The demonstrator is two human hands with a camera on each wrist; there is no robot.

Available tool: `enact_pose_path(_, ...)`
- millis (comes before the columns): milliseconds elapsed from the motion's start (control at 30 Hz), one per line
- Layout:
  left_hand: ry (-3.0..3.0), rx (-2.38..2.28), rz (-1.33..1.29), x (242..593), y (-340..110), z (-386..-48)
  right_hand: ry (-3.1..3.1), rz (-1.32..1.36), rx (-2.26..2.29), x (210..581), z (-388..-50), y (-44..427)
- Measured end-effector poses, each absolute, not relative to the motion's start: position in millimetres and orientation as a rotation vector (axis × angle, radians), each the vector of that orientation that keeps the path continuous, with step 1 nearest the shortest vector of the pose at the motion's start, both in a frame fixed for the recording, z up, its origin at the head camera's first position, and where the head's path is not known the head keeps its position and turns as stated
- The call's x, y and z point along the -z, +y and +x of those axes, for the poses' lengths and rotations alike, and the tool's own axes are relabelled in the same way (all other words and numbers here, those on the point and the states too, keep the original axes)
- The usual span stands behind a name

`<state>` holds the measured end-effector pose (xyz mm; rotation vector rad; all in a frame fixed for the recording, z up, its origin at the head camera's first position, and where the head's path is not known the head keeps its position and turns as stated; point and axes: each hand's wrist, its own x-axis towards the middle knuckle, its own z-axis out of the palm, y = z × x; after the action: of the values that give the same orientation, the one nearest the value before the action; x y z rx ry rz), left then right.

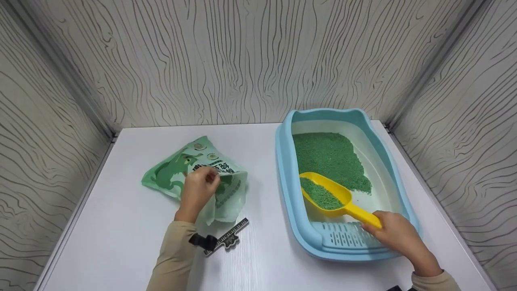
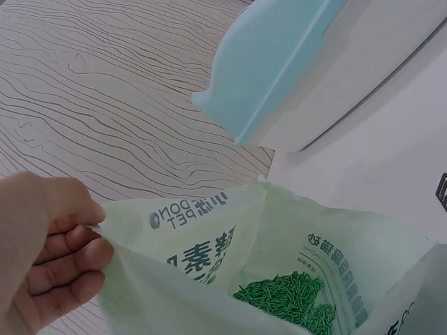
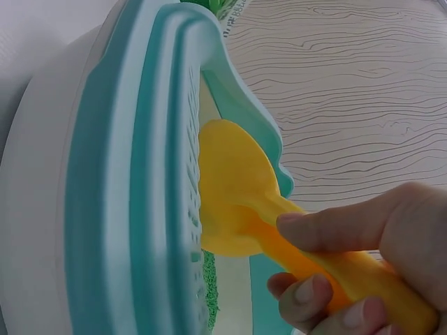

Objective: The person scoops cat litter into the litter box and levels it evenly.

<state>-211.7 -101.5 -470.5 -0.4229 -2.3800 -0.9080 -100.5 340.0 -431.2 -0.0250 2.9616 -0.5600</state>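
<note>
My right hand [image 1: 394,234] grips the handle of a yellow scoop [image 1: 357,212], its bowl heaped with green cat litter pellets and held inside the near left part of a blue litter box [image 1: 284,178]. In the right wrist view the scoop's yellow underside [image 3: 234,181] shows past the box rim [image 3: 154,174]. With thumb and fingers, my left hand [image 1: 200,188] pinches the edge of a pale green litter bag [image 1: 238,198] lying on the table. Looking into its mouth, the left wrist view shows green pellets [image 2: 290,300] inside.
Green litter [image 1: 329,157] covers the back and left of the box floor. A small dark ruler-like strip with a bear-shaped piece [image 1: 231,238] lies beside my left wrist. Wood-grain panels [image 1: 242,60] wall in the white table [image 1: 101,226] at the back and sides.
</note>
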Motion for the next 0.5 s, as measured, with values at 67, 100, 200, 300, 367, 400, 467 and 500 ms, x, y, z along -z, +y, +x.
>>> enact_pose_path(67,-2.376,0.909,-0.420,470.8,-101.8,-212.1,2.958,-0.061,0.537,430.4,-104.0,342.2)
enact_pose_path(100,-2.375,0.908,-0.419,470.8,-101.8,-212.2,2.956,-0.080,0.527,429.9,-106.0,343.3)
enact_pose_path(200,-2.376,0.909,-0.411,470.2,-101.8,-211.9,2.933,-0.120,0.514,428.0,-112.4,346.4)
enact_pose_path(300,-2.378,0.910,-0.403,469.7,-101.6,-212.2,2.916,-0.155,0.501,426.6,-118.5,348.4)
enact_pose_path(367,-2.381,0.916,-0.399,469.7,-101.4,-212.4,2.903,-0.176,0.494,425.6,-121.6,349.5)
enact_pose_path(400,-2.380,0.921,-0.399,469.8,-101.2,-212.6,2.898,-0.188,0.487,425.3,-123.0,349.9)
enact_pose_path(467,-2.382,0.925,-0.400,470.0,-100.9,-212.8,2.890,-0.201,0.476,424.8,-125.2,350.2)
enact_pose_path(500,-2.383,0.928,-0.401,470.1,-100.8,-212.8,2.887,-0.208,0.468,424.7,-126.3,350.2)
